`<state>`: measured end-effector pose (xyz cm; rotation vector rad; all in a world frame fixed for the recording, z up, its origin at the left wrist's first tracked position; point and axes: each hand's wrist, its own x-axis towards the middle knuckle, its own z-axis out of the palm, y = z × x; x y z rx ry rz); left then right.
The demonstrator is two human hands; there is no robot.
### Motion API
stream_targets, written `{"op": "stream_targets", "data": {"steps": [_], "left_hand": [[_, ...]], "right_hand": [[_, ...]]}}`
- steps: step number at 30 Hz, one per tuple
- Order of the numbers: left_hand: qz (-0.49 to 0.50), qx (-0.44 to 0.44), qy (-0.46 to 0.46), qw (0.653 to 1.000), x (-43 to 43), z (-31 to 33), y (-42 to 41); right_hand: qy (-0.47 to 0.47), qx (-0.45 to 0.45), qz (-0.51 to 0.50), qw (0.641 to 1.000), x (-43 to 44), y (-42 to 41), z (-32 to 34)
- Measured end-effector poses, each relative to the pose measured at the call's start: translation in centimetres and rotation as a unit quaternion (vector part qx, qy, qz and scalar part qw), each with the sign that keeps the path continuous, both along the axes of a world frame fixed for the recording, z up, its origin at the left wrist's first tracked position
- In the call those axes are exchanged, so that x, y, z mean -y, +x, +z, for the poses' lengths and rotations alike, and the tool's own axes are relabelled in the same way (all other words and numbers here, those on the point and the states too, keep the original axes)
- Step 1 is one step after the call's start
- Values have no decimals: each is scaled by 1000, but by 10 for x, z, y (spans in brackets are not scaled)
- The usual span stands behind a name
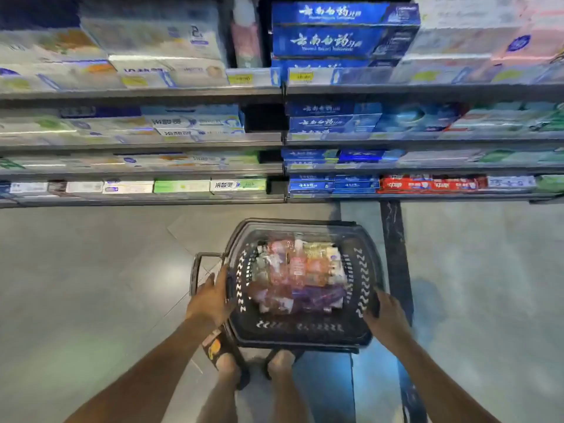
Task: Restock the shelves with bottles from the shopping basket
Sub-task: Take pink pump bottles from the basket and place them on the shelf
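Black plastic shopping basket [305, 334] of pink and orange bottles [297, 270] sits on the grey floor [91, 285]. Your left hand [212, 299] and right hand [384, 312] grip its opposite rims.

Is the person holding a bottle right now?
No, the left hand and right hand hold the basket by its sides, and the bottles lie inside it.

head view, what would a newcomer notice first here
The black basket sits low in the middle over the grey floor, packed with pink, orange and purple bottles. The left hand and right hand hold its side rims. Above, shelves of boxes fill the top half, with bright blue boxes stacked at upper middle and red boxes on the lowest shelf at right.
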<state>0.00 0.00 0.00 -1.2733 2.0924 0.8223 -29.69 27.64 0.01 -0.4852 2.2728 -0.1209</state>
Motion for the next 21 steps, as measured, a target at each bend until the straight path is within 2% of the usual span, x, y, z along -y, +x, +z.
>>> {"op": "stream_targets", "data": {"steps": [5,10,15,21], "left_hand": [[75,-8,4,997,8,-52,-4],[166,-2,16,986,9,-104,3],[186,-102,39,977,11,-129,9],[217,-136,57,965,15,-140,8]], "right_hand": [[-33,-33,-38,998,3,-24,-49],[4,-54,-102,993,-16,-48,-114],[-48,5,-155,987,-6,-48,-139],[-70,-8,-150,986,-3,-47,-144]]}}
